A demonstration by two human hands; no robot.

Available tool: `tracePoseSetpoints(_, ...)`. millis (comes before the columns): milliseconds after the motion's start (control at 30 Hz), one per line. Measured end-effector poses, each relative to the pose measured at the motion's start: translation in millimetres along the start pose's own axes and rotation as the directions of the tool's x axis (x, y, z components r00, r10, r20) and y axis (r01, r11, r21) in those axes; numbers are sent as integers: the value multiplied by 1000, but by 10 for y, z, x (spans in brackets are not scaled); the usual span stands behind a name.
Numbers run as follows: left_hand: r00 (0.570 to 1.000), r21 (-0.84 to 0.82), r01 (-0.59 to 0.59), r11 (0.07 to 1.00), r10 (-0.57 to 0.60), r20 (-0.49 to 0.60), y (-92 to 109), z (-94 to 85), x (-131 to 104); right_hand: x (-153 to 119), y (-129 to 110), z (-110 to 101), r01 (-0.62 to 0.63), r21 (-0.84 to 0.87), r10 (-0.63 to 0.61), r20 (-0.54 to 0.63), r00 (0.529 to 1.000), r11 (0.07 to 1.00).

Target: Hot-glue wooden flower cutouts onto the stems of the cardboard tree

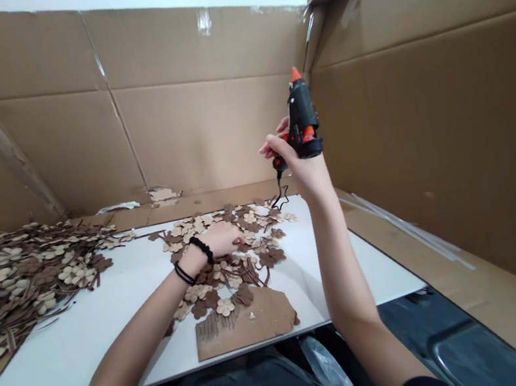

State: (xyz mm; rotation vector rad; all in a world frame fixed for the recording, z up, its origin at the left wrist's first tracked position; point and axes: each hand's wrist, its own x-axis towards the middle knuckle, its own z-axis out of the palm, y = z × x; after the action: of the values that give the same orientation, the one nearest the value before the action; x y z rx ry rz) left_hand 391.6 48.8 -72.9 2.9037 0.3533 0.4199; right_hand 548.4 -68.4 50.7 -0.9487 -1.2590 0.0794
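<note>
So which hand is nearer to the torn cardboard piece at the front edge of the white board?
The left hand. It rests on the flower cutouts just behind the cardboard piece. The right hand is raised well above the board, holding the glue gun.

Matt black plastic glue gun (304,120); thin wooden flowers (223,262); smooth white board (89,342); corrugated cardboard walls (205,122).

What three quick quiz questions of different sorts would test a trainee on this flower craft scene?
1. True or false: the right hand holds the glue gun with its orange nozzle pointing up.
2. The left hand rests on: A) the flower cluster on the white board, B) the flower pile, C) the cardboard wall.
3. What is worn on the left wrist?

Key: 1 true; 2 A; 3 black bands.
</note>
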Motion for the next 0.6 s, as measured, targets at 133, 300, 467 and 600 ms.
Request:
tracePoseSetpoints(133,996,139,-27,990,15,88,-27,351,16,0,-18,-8,13,-2,-13,13,1000,1000)
tracePoseSetpoints(300,997,172,-23,985,11,72,-50,444,50,7,-1,13,21,-12,-21,29,999,1000)
tracePoseSetpoints(467,999,64,41,997,-39,-22,-56,209,60,-9,-24,32,-15,-19,16,75,997,1000)
tracePoseSetpoints(600,970,-212,91,973,-135,-203,-4,-300,-15,-31,-98,32,-60,-5,60,140,988,998)
